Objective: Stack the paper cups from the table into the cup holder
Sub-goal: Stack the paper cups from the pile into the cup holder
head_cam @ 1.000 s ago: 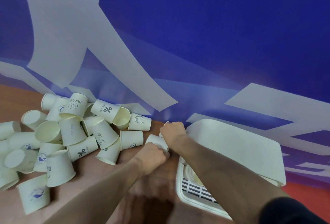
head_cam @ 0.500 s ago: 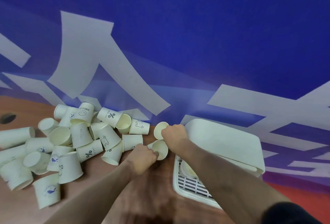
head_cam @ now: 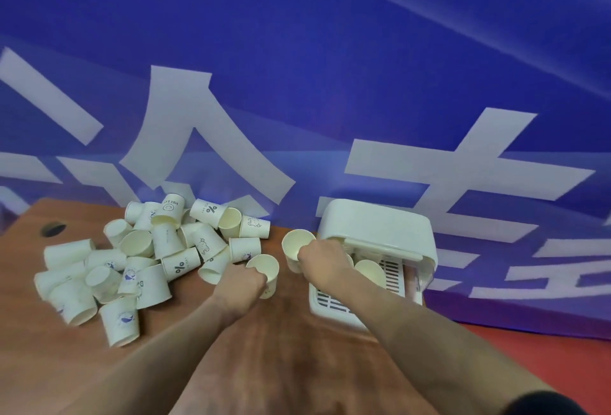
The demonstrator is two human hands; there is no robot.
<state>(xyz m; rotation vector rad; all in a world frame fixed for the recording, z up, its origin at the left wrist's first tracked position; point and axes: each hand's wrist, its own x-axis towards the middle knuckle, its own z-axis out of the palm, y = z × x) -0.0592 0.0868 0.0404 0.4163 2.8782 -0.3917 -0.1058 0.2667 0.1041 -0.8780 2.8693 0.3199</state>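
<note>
A blue backdrop [head_cam: 330, 51] printed with large white characters is hung behind a reddish-brown wooden desk [head_cam: 281, 348], and against it the work is laid out. Two paper cups are held apart between the pile and the holder: one cup [head_cam: 264, 270] is gripped around its wall by the curled fingers of the left hand [head_cam: 243, 285], mouth tilted up and away, while a second cup [head_cam: 296, 247] is gripped by the right hand [head_cam: 322, 257], its open mouth turned towards the camera. The cups are probably held one in each hand so that one can be nested into the other before being set down, though no nesting is shown at this moment. Just to the right, touching the right hand's side of the scene, the white cup holder [head_cam: 377, 226] is seen with its lid raised and its slotted tray [head_cam: 330, 302] exposed at the front; at least one cup [head_cam: 368, 269] is already lodged inside, so the task is judged to be only begun. The holder appears to have been placed close to the right hand so that only a short reach is needed. Farther out, on the left half of the desk, the remaining cups [head_cam: 148, 256] are heaped in a loose pile, most lying on their sides or upside down, some printed with a percent sign or small figures. A dark round hole [head_cam: 53, 229] is seen in the desk near its far left corner.
</note>
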